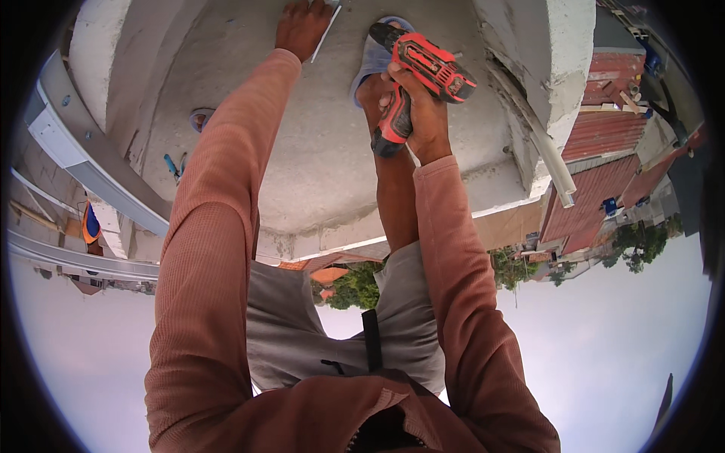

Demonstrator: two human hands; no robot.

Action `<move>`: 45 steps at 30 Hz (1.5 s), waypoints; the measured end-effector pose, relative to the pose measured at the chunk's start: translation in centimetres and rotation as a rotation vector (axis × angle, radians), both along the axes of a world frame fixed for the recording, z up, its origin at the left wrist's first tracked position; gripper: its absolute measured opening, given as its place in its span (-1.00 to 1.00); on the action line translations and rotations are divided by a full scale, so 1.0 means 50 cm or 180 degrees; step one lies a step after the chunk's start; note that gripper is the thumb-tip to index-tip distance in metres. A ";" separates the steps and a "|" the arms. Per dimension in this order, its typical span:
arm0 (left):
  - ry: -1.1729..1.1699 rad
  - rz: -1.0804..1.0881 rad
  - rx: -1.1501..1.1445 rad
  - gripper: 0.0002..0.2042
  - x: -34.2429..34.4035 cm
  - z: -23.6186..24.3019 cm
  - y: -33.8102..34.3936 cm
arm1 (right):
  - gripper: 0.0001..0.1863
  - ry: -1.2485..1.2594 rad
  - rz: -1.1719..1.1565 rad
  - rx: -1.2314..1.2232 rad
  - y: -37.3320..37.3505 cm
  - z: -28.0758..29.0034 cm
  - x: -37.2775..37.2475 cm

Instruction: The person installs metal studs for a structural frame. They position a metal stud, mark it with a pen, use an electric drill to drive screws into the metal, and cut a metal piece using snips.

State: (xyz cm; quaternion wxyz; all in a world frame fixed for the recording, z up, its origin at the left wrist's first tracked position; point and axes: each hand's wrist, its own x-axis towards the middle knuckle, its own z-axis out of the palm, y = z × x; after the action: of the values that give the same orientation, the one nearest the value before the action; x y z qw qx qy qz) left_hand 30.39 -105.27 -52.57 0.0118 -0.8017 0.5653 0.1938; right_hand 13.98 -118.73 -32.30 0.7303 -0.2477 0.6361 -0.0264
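Observation:
My right hand (424, 113) is closed round the handle of a red and black cordless drill (427, 64). The drill's black chuck points to the upper left, above my sandalled foot (371, 64). At the top edge, my left hand (303, 29) reaches down to the concrete floor with its fingers bent. A thin white strip (326, 34) lies right beside its thumb side; whether the fingers grip it or something else is hidden.
Low concrete walls (521, 90) flank the floor. A grey metal channel (98, 143) leans at the left, near blue-handled pliers (175, 166). A pale pipe (555, 162) runs along the right wall. Red metal roofs (596, 181) lie far below, beyond the edge.

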 end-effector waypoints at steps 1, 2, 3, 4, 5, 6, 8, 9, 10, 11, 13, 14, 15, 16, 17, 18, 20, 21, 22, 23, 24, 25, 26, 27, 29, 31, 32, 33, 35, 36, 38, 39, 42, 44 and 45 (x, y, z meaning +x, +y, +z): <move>-0.0060 -0.0054 0.0018 -0.81 0.003 -0.013 0.016 | -0.78 0.0047 0.0018 -0.0013 0.003 0.024 0.016; -0.0123 -0.0110 0.0038 -0.83 0.003 -0.025 0.033 | -0.78 0.0042 0.0021 0.0018 0.010 0.053 0.033; -0.0108 -0.0111 0.0029 -0.83 -0.004 -0.017 0.026 | -0.78 0.0277 -0.0006 -0.0103 0.011 0.088 0.050; 0.0226 0.0342 0.0267 -0.84 -0.007 0.002 0.009 | -0.77 0.0500 -0.0038 -0.0237 0.011 0.119 0.064; 0.0541 0.0800 0.0542 -0.84 -0.005 0.028 0.004 | -0.77 0.0485 -0.0038 -0.0219 0.018 0.149 0.074; 0.0554 0.0795 0.0548 -0.84 -0.005 0.056 -0.008 | -0.75 0.0546 -0.0246 -0.0179 0.025 0.184 0.083; 0.1225 0.1960 -0.0440 -0.78 0.013 0.101 -0.050 | -0.74 0.0574 -0.0488 -0.0161 0.029 0.195 0.083; 0.1193 0.1949 -0.0444 -0.78 0.034 0.117 -0.069 | -0.73 0.0474 -0.0400 -0.0194 0.036 0.190 0.078; 0.1396 0.2227 -0.0748 -0.74 0.048 0.123 -0.090 | -0.73 0.0394 -0.0321 -0.0248 0.037 0.185 0.074; 0.1605 0.2504 -0.1057 -0.68 0.059 0.131 -0.106 | -0.73 0.0386 -0.0336 -0.0264 0.031 0.179 0.074; 0.0896 0.2295 -0.0942 -0.68 0.087 0.054 -0.068 | -0.74 0.0317 0.0132 -0.0117 0.029 0.161 0.087; 0.0286 0.2086 -0.0836 -0.67 0.090 0.021 -0.062 | -0.74 0.0296 0.0144 -0.0112 0.033 0.154 0.091; 0.0287 0.2094 -0.0856 -0.67 0.091 0.019 -0.073 | -0.74 0.0206 0.0028 -0.0131 0.040 0.147 0.096; 0.0337 0.1998 0.0089 -0.66 0.092 0.016 -0.087 | -0.74 0.0118 -0.0085 -0.0149 0.043 0.141 0.101; 0.0384 0.1874 0.1030 -0.64 0.092 0.015 -0.098 | -0.73 0.0055 -0.0140 -0.0008 0.040 0.138 0.106; 0.0350 0.1893 0.1046 -0.64 0.092 -0.008 -0.082 | -0.73 0.0026 -0.0126 0.0019 0.043 0.141 0.110; 0.0220 0.2130 0.0985 -0.61 0.102 -0.074 -0.047 | -0.70 -0.0151 -0.0171 0.0131 0.048 0.146 0.125; 0.0193 0.2152 0.0996 -0.61 0.096 -0.082 -0.039 | -0.70 -0.0174 -0.0153 0.0152 0.050 0.145 0.124; 0.0189 0.2185 0.0838 -0.62 0.080 -0.076 -0.053 | -0.68 -0.0091 -0.0120 0.0217 0.044 0.148 0.122; 0.0174 0.2220 0.0686 -0.63 0.071 -0.068 -0.061 | -0.67 -0.0014 -0.0084 0.0289 0.041 0.149 0.123; 0.0156 0.2241 0.0666 -0.63 0.066 -0.060 -0.073 | -0.67 -0.0039 -0.0064 0.0278 0.040 0.142 0.119; 0.0270 0.2424 0.0128 -0.64 0.064 -0.043 -0.082 | -0.66 -0.0033 -0.0073 0.0207 0.043 0.135 0.113; 0.0377 0.2591 -0.0415 -0.65 0.069 -0.028 -0.090 | -0.65 -0.0031 -0.0081 0.0139 0.043 0.131 0.112; -0.0014 0.2625 -0.1001 -0.65 0.085 -0.017 -0.067 | -0.65 -0.0099 -0.0050 0.0204 0.052 0.135 0.125; 0.0982 0.2947 -0.1281 -0.63 0.094 0.065 -0.107 | -0.75 0.0073 -0.0214 -0.0007 0.041 0.139 0.118; 0.1878 0.3214 -0.1536 -0.60 0.108 0.141 -0.090 | -0.77 -0.0015 -0.0172 0.0050 0.040 0.130 0.111; 0.2608 0.3600 -0.1977 -0.53 0.113 0.165 -0.074 | -0.77 -0.0085 -0.0147 0.0099 0.043 0.129 0.110; 0.3303 0.3948 -0.2409 -0.45 0.121 0.192 -0.052 | -0.75 -0.0124 -0.0140 -0.0010 0.051 0.137 0.125; 0.3997 0.4488 -0.2737 -0.61 0.121 0.263 -0.036 | -0.75 -0.0199 -0.0089 0.0047 0.052 0.132 0.118; 0.4681 0.5018 -0.3039 -0.75 0.125 0.303 -0.019 | -0.75 -0.0276 -0.0046 0.0136 0.057 0.129 0.115; 0.4786 0.5455 -0.2993 -0.76 0.116 0.356 0.030 | -0.75 -0.0344 0.0062 0.0231 0.072 0.122 0.117; 0.4860 0.5811 -0.2752 -0.76 0.115 0.372 0.044 | -0.70 -0.0416 0.0001 0.0388 0.076 0.122 0.120; 0.5318 0.5583 -0.2039 -0.77 0.094 0.369 0.126 | -0.69 -0.0684 0.0340 0.0651 0.080 0.135 0.128; 0.5435 0.5645 -0.1893 -0.77 0.081 0.374 0.170 | -0.69 -0.0698 0.0515 0.0729 0.093 0.150 0.138; 0.5545 0.5701 -0.1745 -0.76 0.078 0.378 0.188 | -0.69 -0.0717 0.0687 0.0809 0.100 0.154 0.142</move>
State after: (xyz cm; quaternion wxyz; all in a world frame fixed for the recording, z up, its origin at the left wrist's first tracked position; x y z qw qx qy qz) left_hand 34.31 -95.87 -33.68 -0.6598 -0.4857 -0.3275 0.4706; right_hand 21.08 -113.72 -24.59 0.8208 -0.2157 0.5184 0.1050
